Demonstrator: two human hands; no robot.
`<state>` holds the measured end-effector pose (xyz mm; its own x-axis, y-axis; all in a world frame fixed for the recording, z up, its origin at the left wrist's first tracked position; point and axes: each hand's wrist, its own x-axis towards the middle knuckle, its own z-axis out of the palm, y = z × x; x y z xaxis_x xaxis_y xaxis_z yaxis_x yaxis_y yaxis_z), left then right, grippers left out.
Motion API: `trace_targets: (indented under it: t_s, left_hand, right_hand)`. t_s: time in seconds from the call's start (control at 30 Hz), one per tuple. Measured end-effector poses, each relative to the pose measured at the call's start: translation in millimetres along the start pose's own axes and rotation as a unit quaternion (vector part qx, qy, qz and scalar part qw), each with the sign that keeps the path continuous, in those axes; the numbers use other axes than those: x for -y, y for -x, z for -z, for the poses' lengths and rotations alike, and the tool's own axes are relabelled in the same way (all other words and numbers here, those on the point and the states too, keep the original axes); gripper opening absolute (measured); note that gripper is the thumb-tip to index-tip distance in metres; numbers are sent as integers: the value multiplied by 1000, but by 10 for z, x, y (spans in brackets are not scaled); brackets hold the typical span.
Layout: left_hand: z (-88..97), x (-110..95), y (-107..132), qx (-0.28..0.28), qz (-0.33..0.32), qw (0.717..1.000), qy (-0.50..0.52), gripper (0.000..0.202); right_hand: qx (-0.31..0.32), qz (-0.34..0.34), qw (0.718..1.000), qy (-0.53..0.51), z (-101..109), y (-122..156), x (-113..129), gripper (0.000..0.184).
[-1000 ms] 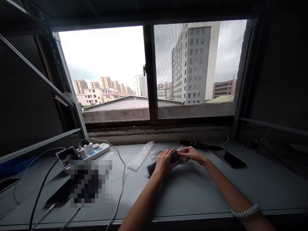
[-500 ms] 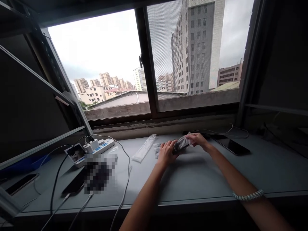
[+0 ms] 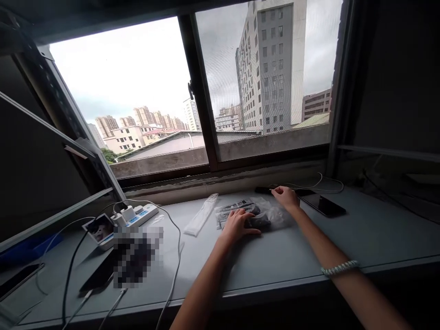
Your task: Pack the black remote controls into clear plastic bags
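Note:
Clear plastic bags with black contents lie on the grey tabletop. My left hand rests palm down across them, its fingers stretched out and the thumb apart. What exactly is inside the bags is too dark to tell. Just beyond their loose, crumpled right end is my right hand, with thumb and fingertips pinched together. Anything between those fingertips is too small to make out. To the left of the bags, a long, pale plastic packet lies slanted on the table.
A phone or tablet lies at right, with a dark object behind my right hand. At left stand a power strip with chargers, a black phone and a photo card. A white cable runs over the front edge.
The bag my hands held raised now lies flat on the table. My left fingers have spread over it; my right hand has let its end go and pinches just beyond. The view has shifted slightly.

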<state>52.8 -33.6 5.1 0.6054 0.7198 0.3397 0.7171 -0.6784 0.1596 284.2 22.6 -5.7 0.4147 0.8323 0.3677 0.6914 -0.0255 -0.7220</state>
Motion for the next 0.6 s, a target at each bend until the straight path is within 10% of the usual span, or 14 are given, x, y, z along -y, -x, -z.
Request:
trace_targets:
  t_s: [0.4, 0.6]
  left_hand:
    - [43, 15, -13, -21, 28, 999, -5, 41]
    - [116, 181, -2, -138, 147, 979, -19, 26]
  right_hand:
    - [64, 30, 973, 219, -232, -46, -197, 68]
    - [90, 38, 969, 228, -305, -89, -285, 68]
